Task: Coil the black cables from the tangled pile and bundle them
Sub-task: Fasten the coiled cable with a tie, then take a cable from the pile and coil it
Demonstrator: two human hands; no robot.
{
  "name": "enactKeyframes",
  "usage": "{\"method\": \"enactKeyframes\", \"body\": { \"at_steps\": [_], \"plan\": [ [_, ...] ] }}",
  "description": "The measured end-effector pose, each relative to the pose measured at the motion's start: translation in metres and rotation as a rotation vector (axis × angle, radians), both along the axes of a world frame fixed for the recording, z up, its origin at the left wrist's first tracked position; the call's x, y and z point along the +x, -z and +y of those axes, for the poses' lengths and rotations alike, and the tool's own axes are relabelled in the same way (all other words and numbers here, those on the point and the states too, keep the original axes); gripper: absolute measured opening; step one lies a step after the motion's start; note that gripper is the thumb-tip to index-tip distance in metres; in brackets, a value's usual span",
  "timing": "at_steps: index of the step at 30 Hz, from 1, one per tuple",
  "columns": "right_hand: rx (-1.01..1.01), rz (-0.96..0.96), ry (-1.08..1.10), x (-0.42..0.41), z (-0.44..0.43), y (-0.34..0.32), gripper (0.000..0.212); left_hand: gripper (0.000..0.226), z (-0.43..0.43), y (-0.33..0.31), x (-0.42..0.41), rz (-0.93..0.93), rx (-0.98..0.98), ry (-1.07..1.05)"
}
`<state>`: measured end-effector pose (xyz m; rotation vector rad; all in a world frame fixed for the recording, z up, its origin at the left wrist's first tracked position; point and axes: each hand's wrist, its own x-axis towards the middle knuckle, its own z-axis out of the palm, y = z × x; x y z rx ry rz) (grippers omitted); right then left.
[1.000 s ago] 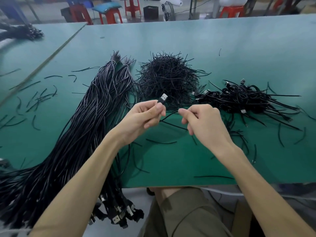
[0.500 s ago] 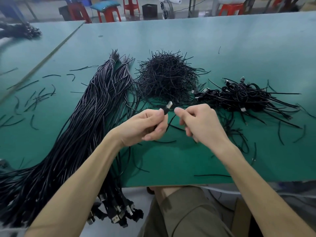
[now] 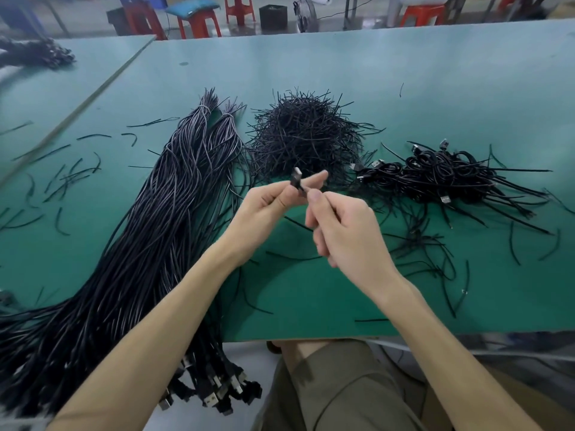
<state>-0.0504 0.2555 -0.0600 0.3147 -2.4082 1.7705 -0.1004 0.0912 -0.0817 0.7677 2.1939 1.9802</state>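
Across the green desk (image 3: 435, 73), from the near left edge up toward the middle: a big bunch of long black cables (image 3: 155, 228). Mid-desk, a heap of short ties (image 3: 305, 135). Toward the right edge, done bundles (image 3: 451, 175). Apart a moment ago, now touching: left hand (image 3: 264, 216) and right hand (image 3: 345, 241), both pinching one cable near its little plug (image 3: 296, 178). Looks ready to start a coil.

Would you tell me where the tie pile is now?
Head view, centre: the tie pile sits between the long cables on the left and coiled bundles on the right.
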Motion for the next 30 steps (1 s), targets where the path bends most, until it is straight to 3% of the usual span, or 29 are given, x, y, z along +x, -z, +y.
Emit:
{"method": "enactKeyframes", "body": {
  "at_steps": [3, 8, 11, 14, 17, 23, 30],
  "plan": [
    [0.008, -0.006, -0.051, 0.004, -0.013, 0.007, 0.043, 0.048, 0.0, 0.002, -0.001, -0.079, 0.126, 0.02],
    [0.012, -0.142, -0.167, 0.01, -0.026, 0.023, 0.045, 0.051, -0.004, -0.001, -0.002, -0.283, 0.354, 0.117],
    [0.035, -0.17, -0.171, 0.011, -0.023, 0.024, 0.046, 0.048, -0.008, -0.009, 0.0, -0.459, 0.565, 0.062],
    [0.032, -0.171, -0.201, 0.009, -0.018, 0.019, 0.044, 0.036, -0.011, -0.013, 0.001, -0.62, 0.75, 0.14],
    [0.069, -0.156, -0.236, 0.011, -0.016, 0.017, 0.042, 0.039, -0.009, -0.015, 0.003, -0.744, 0.863, 0.201],
    [0.266, -0.068, -0.284, 0.017, -0.007, 0.016, 0.032, 0.039, -0.016, -0.017, 0.005, -0.781, 0.853, 0.381],
    [0.704, 0.101, -0.381, 0.015, 0.029, 0.005, 0.028, 0.041, -0.012, -0.02, 0.011, -0.6, 0.473, 0.591]
  ]
}}
